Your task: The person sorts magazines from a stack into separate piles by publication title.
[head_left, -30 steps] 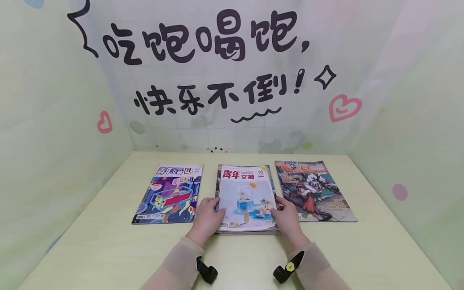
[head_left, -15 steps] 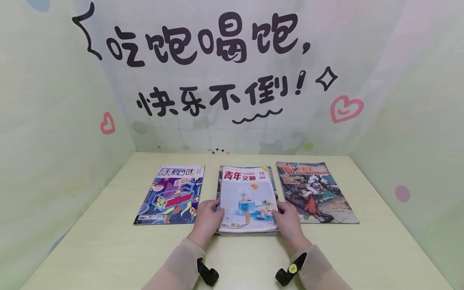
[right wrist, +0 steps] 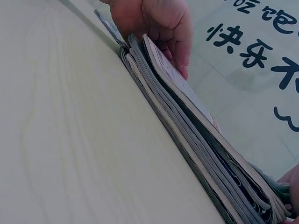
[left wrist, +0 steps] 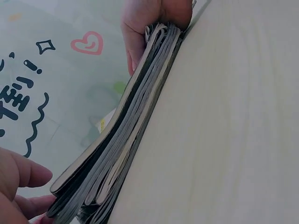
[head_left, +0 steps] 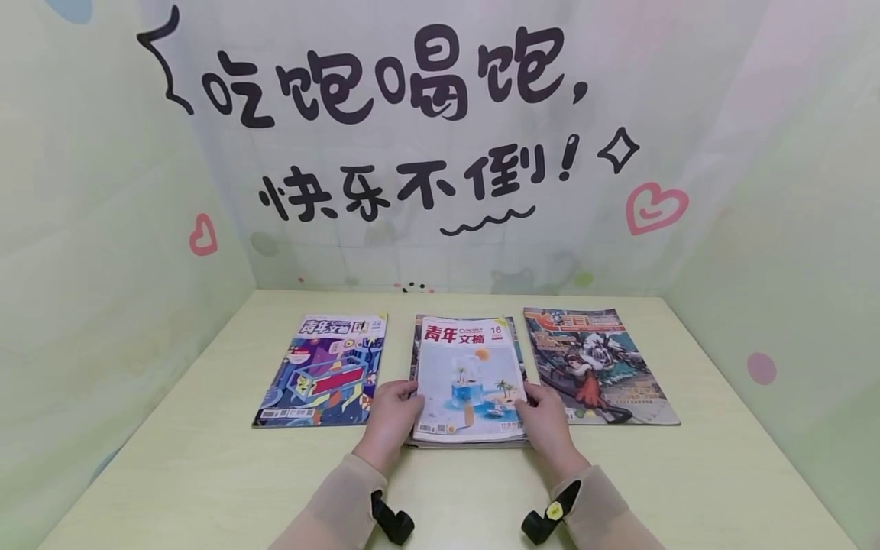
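Observation:
A stack of several magazines [head_left: 470, 382] lies in the middle of the table in the head view, its top cover white with a blue popsicle picture and red lettering. My left hand [head_left: 392, 420] grips its left side near the front corner, thumb over the cover's edge. On the opposite side, my right hand [head_left: 548, 424] holds it the same way. From the left wrist, the layered page edges of the stack [left wrist: 126, 126] show close over the table. A darker cover pokes out beneath the top magazine at the back. My lower fingers are mostly hidden.
To the left lies a purple-and-blue magazine [head_left: 323, 374], just beside my left hand. A larger dark comic-style magazine [head_left: 598, 367] lies to the right, close to my right hand. Printed cloth walls [head_left: 440, 260] enclose the pale wooden table [head_left: 172, 473] at the back and both sides.
The head view shifts slightly. Both hands keep their hold on the magazine stack, which stays in place between the other two magazines.

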The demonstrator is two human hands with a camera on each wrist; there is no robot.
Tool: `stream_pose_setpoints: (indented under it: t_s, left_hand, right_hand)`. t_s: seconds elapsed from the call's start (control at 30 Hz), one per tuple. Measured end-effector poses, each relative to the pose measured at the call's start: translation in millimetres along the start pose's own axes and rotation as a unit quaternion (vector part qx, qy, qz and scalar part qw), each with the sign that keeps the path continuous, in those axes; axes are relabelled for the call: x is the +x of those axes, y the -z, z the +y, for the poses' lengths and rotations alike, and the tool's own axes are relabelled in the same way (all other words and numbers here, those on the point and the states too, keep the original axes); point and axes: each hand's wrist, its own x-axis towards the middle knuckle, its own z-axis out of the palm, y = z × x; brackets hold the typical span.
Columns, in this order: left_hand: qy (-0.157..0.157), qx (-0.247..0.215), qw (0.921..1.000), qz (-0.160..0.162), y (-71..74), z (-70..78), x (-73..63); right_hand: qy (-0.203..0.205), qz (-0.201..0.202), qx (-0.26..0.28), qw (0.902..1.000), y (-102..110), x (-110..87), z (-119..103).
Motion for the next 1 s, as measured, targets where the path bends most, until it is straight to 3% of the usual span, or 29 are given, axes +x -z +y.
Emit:
stream_pose_setpoints:
  t_s: [0.13, 0.47, 0.63, 0.87, 1.0]
  left_hand:
    - [0.005, 0.002, 0.9999, -0.015, 1.0, 2.4, -3.1]
    - [0.035, 0.0, 0.9994, 0.004, 2.4, -0.9, -1.7]
    - [0.026, 0.017, 0.9995, 0.011, 5.7, -1.0, 2.7]
    - [0.039, -0.025, 0.9986, -0.026, 8.2, -0.8, 2.5]
    - [0.027, -0.033, 0.999, -0.013, 6.7, -0.7, 0.5]
  right_hand:
    - [-0.003, 0.0, 0.004, 1.0, 0.1, -0.5, 0.2]
    - [-0.002, -0.003, 0.006, 1.0, 0.9, -2.0, 0.5]
    - [-0.003, -0.007, 0.007, 0.9999, 2.3, -1.2, -0.2]
    - [-0.001, -0.01, 0.014, 0.9998, 3.2, -0.3, -0.6]
    - [0.0, -0.009, 0.016, 0.9998, 2.2, -0.5, 0.1]
